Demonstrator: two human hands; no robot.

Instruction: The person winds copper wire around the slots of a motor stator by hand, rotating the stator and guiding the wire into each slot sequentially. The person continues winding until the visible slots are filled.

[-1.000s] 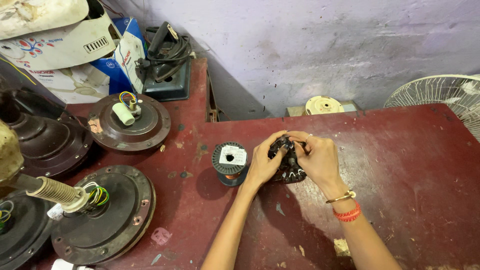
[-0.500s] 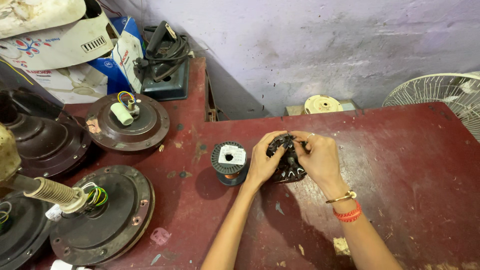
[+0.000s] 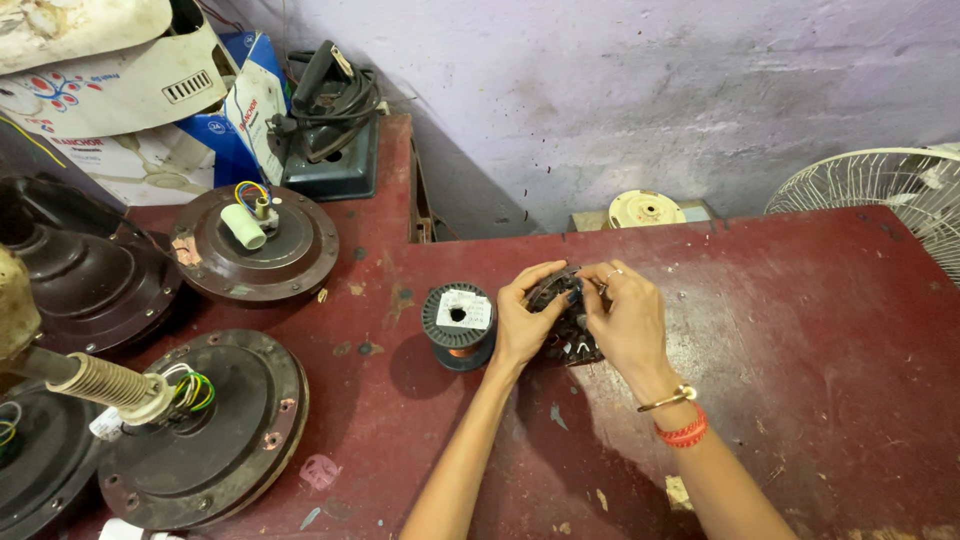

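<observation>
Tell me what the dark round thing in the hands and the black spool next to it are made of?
The dark round ring-shaped part, held by the left hand and right hand, looks like dull metal, with grey slotted edges. The black spool looks like matte plastic, and the orange-brown winding under its rim is probably copper wire.

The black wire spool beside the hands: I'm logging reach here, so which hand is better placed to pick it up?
Left, probably: the left hand lies right beside the black wire spool, while the right hand is farther away.
</observation>
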